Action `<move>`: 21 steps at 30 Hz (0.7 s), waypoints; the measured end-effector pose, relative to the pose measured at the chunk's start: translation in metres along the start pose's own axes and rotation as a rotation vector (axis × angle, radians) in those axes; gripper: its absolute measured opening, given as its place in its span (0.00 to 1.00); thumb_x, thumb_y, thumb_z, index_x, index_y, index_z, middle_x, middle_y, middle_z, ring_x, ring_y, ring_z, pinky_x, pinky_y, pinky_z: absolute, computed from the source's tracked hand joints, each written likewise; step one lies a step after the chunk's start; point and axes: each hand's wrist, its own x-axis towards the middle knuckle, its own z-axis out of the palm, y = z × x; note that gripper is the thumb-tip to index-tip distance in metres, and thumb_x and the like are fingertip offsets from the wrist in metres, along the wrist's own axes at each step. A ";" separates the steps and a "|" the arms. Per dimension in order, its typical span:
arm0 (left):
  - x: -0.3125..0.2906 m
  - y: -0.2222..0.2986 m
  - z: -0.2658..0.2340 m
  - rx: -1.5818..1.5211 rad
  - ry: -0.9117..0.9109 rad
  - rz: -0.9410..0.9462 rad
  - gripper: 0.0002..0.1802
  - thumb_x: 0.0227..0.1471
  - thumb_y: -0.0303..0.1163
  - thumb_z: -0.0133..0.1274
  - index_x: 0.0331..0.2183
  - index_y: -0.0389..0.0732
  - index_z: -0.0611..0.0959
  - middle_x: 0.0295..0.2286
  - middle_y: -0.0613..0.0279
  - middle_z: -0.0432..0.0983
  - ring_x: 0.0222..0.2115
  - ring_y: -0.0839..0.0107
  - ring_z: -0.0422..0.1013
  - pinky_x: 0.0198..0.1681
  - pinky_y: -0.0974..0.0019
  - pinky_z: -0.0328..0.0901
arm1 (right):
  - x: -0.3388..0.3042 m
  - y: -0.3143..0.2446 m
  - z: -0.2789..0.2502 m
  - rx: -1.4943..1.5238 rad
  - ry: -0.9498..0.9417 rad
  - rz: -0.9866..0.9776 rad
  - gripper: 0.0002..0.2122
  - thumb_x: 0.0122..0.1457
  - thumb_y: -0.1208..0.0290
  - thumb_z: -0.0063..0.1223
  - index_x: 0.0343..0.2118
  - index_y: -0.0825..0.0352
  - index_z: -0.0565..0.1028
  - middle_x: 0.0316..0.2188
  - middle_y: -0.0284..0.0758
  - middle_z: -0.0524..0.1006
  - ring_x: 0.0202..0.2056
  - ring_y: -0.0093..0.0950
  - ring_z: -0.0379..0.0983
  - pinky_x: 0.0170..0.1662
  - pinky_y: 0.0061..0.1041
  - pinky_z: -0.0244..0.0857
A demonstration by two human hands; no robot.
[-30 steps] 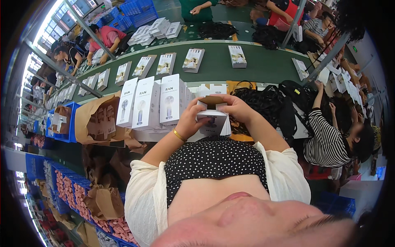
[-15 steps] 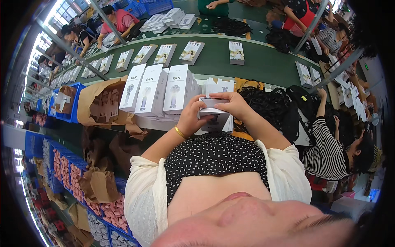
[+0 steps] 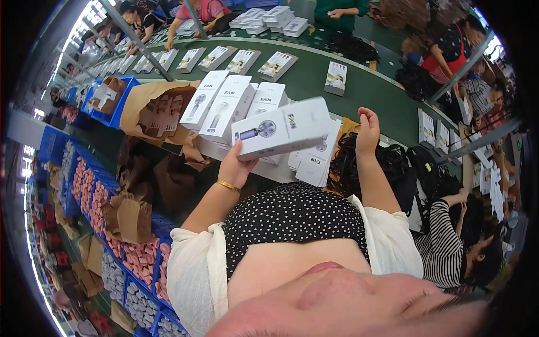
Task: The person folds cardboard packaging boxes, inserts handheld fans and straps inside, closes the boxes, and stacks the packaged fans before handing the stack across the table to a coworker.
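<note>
My left hand (image 3: 237, 167) grips the lower left end of a white fan box (image 3: 286, 130), closed and printed with a fan picture. The box is tilted, lying partly in front of several standing white fan boxes (image 3: 227, 106). My right hand (image 3: 368, 133) is raised to the right of the box, apart from it, with nothing in it and its fingers loosely bent. Below the held box's right end lie flat white cartons (image 3: 319, 163). A pile of black straps (image 3: 387, 174) is beneath and beside my right forearm.
A brown paper-lined container (image 3: 135, 115) and a blue crate (image 3: 124, 106) stand left. Printed packs (image 3: 242, 62) line the green conveyor (image 3: 306, 70) beyond. Blue bins of pink parts (image 3: 140, 255) are at lower left. A co-worker in stripes (image 3: 443, 247) sits at right; others work across the belt.
Both hands were together at a small box near the flat cartons. Now my left hand has carried a fan box up and left, while my right hand has let go and moved right.
</note>
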 end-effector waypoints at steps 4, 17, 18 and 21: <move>-0.005 -0.006 -0.006 0.016 0.189 -0.037 0.18 0.51 0.46 0.46 0.40 0.45 0.70 0.35 0.65 0.67 0.37 0.70 0.63 0.40 0.62 0.54 | 0.010 0.042 -0.004 -0.182 -0.147 0.183 0.09 0.53 0.77 0.44 0.38 0.69 0.69 0.31 0.31 0.71 0.34 0.19 0.65 0.40 0.16 0.60; 0.012 -0.023 -0.016 0.179 0.195 -0.035 0.14 0.53 0.44 0.43 0.32 0.43 0.72 0.32 0.65 0.68 0.37 0.68 0.63 0.40 0.61 0.56 | -0.018 0.098 0.015 -1.414 -0.337 0.675 0.48 0.36 0.57 0.61 0.58 0.63 0.43 0.49 0.46 0.60 0.49 0.40 0.61 0.48 0.35 0.60; 0.014 -0.026 -0.023 0.200 0.160 -0.025 0.13 0.52 0.43 0.44 0.30 0.43 0.73 0.30 0.65 0.69 0.34 0.69 0.64 0.38 0.63 0.58 | -0.017 0.092 0.013 -1.417 -0.335 0.678 0.48 0.36 0.57 0.61 0.58 0.63 0.43 0.49 0.46 0.60 0.49 0.40 0.61 0.48 0.35 0.60; 0.010 -0.028 -0.022 0.320 0.053 -0.044 0.13 0.52 0.42 0.44 0.27 0.42 0.73 0.26 0.64 0.70 0.28 0.70 0.67 0.34 0.68 0.61 | -0.017 0.083 0.008 -1.373 -0.327 0.731 0.47 0.36 0.58 0.62 0.57 0.63 0.44 0.47 0.46 0.62 0.48 0.40 0.62 0.47 0.34 0.60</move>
